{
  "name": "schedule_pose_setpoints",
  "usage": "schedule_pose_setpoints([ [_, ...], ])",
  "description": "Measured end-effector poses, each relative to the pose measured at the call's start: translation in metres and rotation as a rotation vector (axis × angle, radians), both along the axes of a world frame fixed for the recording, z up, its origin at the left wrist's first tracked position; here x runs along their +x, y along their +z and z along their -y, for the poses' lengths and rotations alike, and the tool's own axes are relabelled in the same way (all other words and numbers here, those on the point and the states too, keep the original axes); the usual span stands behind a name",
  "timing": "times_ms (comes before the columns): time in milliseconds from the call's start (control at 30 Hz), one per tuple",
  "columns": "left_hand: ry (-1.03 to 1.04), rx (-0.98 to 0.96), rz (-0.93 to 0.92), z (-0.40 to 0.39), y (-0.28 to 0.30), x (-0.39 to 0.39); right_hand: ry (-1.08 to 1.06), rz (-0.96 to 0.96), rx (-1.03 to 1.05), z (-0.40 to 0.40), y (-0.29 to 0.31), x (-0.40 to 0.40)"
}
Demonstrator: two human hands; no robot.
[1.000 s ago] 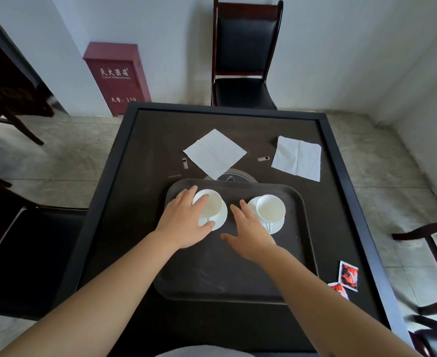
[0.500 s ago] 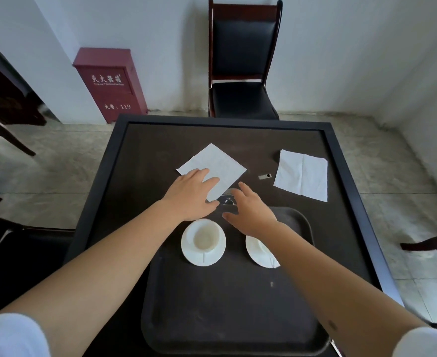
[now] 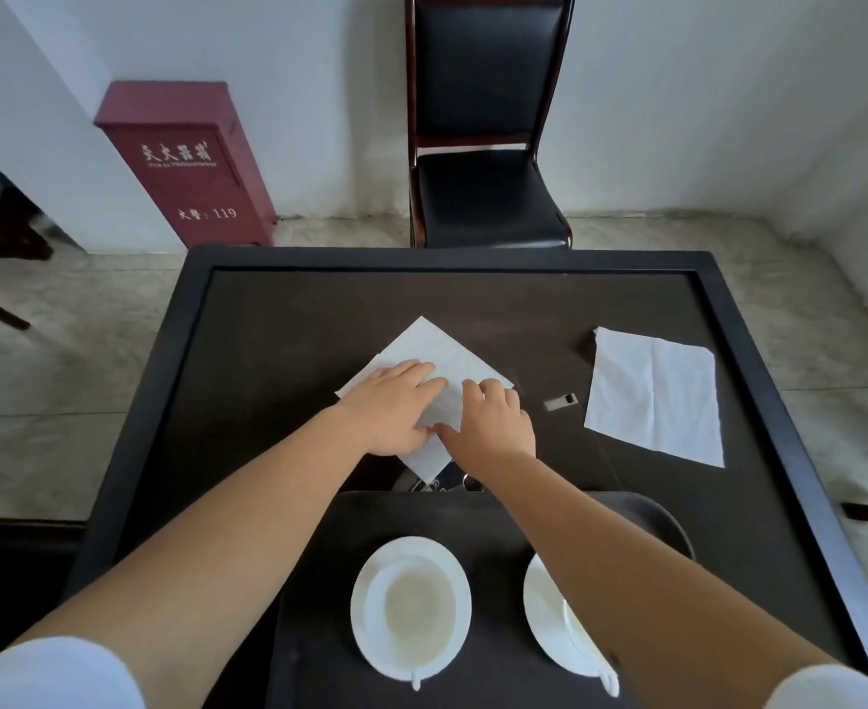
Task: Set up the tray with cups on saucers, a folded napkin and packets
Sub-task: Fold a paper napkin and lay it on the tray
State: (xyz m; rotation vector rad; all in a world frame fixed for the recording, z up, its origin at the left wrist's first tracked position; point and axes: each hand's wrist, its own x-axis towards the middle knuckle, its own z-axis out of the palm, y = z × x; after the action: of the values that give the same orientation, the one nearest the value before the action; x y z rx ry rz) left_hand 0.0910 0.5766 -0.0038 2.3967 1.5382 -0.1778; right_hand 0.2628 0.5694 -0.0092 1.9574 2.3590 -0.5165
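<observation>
Partly hidden beneath both hands, left hand flat, right hand curled, lies the napkin

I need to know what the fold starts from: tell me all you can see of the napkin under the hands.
The napkin is a thin white paper square, turned like a diamond, lying flat on the dark table just beyond the tray. Faint crease lines cross it. The left hand and right hand both press on its near half; its near corner points toward the tray.
</observation>
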Motion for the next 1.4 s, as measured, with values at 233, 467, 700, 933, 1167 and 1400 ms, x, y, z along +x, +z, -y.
schedule_pose_setpoints([
  [233,0.040,0.062,0.012,-0.013,-0.030,-0.021,0.020,0.017,0.037,-0.009,-0.033,0.005],
  [467,0.366,0.036,0.049,0.018,-0.037,-0.005,0.297,0.060,0.027,-0.050,-0.033,0.028],
  [700,0.485,0.192,-0.062,0.040,-0.039,0.016,0.436,0.010,-0.097,-0.084,-0.027,0.031],
  [933,0.448,0.101,0.054,-0.034,-0.033,-0.013,0.060,-0.171,-0.056,-0.098,-0.033,0.012],
  [1167,0.360,0.078,-0.082,-0.069,-0.021,-0.018,0.011,-0.168,-0.037,-0.106,-0.032,0.006],
  [1400,0.351,0.147,0.042,-0.052,-0.018,-0.025,-0.006,-0.333,-0.104,-0.095,-0.026,0.008],
])
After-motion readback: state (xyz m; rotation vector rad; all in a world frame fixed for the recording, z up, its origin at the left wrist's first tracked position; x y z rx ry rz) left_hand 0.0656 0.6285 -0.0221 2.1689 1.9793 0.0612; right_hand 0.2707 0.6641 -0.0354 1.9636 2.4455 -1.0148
